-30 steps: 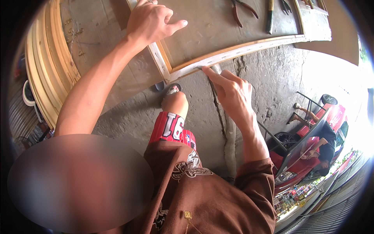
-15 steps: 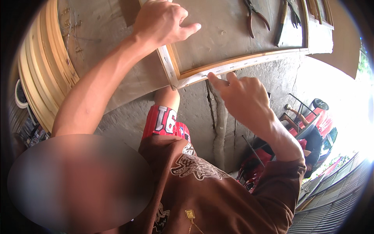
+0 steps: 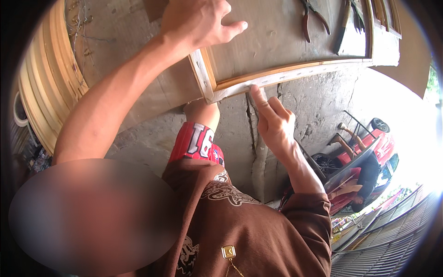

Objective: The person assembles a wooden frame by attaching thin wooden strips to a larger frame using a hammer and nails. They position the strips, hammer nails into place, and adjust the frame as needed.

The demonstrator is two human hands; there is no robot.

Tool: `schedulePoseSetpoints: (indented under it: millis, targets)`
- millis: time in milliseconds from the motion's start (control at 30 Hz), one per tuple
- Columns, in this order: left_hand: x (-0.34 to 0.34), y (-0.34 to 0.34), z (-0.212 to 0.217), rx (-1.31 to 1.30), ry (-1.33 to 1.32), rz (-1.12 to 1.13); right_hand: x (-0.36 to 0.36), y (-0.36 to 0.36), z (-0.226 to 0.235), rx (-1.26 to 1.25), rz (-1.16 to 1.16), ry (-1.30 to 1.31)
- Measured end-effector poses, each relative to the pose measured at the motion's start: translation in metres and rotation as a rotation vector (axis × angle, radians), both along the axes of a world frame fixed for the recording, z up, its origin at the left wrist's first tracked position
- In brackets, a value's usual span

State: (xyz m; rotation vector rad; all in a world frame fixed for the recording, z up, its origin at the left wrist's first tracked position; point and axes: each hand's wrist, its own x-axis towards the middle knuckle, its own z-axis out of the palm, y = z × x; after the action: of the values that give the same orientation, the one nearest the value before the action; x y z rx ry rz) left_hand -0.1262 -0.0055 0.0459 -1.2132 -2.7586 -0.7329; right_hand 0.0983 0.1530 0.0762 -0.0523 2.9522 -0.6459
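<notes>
A wooden frame (image 3: 256, 75) lies near the top, with white cloth folded over its edge and a row of small staples along it. My left hand (image 3: 203, 21) rests over the frame's left bar, thumb stretched out and the other fingers curled. The picture's upper edge cuts off those fingertips, so what they hold is hidden. My right hand (image 3: 274, 120) touches the cloth edge near the frame's close corner with one outstretched finger. Its other fingers are folded, and nothing shows in it. Inside the frame's outline lie pliers (image 3: 306, 27) with dark red handles.
A second hand tool (image 3: 342, 34) lies right of the pliers. Curved wooden strips (image 3: 44, 78) are stacked at the left, beside thin tangled wires (image 3: 83, 34). Cracked concrete (image 3: 295, 99) spreads below the frame. At the right are a person (image 3: 367, 177), a red vehicle (image 3: 385, 143) and metal bars (image 3: 387, 240).
My right hand has turned more upright, its forearm swinging left; its fingertip stays on the cloth edge. The frame and tools appear slightly farther right in view, and my left hand has shifted slightly.
</notes>
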Motion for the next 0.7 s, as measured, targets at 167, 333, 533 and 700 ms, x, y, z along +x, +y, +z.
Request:
schedulePoseSetpoints:
  millis: [167, 333, 533, 700]
  targets:
    - [-0.004, 0.002, -0.010, 0.034, 0.037, -0.017, 0.002, -0.005, -0.018, -0.125, -0.107, 0.104]
    - [0.000, 0.014, -0.019, 0.020, 0.049, -0.010, -0.011, 0.020, 0.002, -0.101, -0.067, -0.071]
    - [0.001, 0.015, -0.021, 0.031, 0.038, -0.019, -0.038, 0.026, 0.034, 0.130, 0.134, -0.261]
    - [0.007, 0.017, -0.022, -0.042, 0.006, 0.015, -0.035, -0.005, 0.036, 0.341, 0.096, -0.324]
